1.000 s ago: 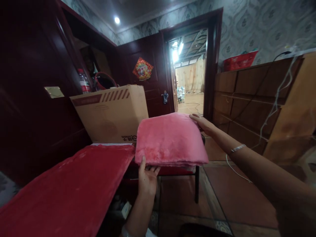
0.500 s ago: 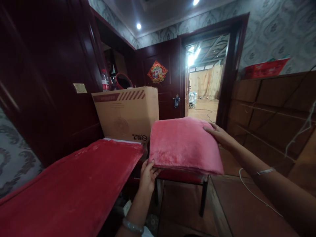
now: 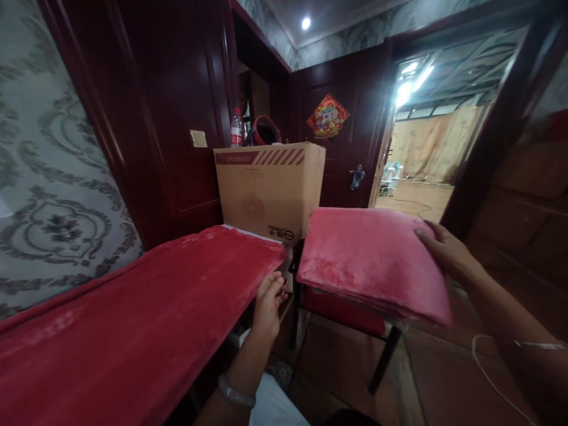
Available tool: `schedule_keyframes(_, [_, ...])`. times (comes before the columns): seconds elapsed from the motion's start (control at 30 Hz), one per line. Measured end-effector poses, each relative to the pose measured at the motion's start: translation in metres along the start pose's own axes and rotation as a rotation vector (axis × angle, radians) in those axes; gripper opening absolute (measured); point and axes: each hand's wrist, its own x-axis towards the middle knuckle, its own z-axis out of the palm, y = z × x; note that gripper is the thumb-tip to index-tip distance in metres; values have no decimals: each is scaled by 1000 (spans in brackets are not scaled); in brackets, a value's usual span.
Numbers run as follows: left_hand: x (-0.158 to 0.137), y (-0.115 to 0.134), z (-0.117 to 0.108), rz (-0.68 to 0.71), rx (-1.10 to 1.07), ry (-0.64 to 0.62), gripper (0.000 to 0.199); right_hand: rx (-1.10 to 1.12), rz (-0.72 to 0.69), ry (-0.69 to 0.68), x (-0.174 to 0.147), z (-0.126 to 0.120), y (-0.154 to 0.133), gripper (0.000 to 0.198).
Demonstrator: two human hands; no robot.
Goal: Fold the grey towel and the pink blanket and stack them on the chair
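A folded stack of pink plush cloth [image 3: 373, 260] rests on a red-seated chair [image 3: 346, 310]. My right hand [image 3: 448, 251] grips its right side, thumb on top and the other fingers hidden behind the edge. My left hand [image 3: 268, 299] is off the stack, its fingers loosely curled and slightly apart, with nothing seen in them. It sits beside the right edge of a long surface covered in red plush cloth [image 3: 146, 313]; whether it touches that edge I cannot tell.
Behind stands a large cardboard box [image 3: 266, 183] with a bottle [image 3: 236, 129] on top. A dark red door [image 3: 306, 118] and a doorway lie beyond. A white cable [image 3: 497, 367] runs along the floor at right.
My left hand has let go of the pink stack's near left corner and moved left to the red cloth's edge. My right hand keeps its hold. The view has turned left.
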Motion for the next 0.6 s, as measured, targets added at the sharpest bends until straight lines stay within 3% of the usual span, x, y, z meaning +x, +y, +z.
schedule_keyframes(0.1, [-1, 2, 5, 26, 70, -84, 36, -12, 103, 67, -11, -7, -25, 80])
schedule_keyframes(0.23, [-8, 10, 30, 246, 134, -167, 43, -180, -76, 167, -30, -7, -50, 80])
schedule_keyframes(0.37, [-11, 14, 56, 355, 87, -264, 50, -311, -252, 24, -34, 8, -62, 83])
schedule_keyframes(0.5, [-9, 4, 62, 353, 143, -352, 51, -320, -288, -26, -22, 16, -62, 80])
schedule_keyframes(0.6, [-8, -2, 59, 311, 88, -351, 48, -314, -288, -11, -17, 17, -59, 77])
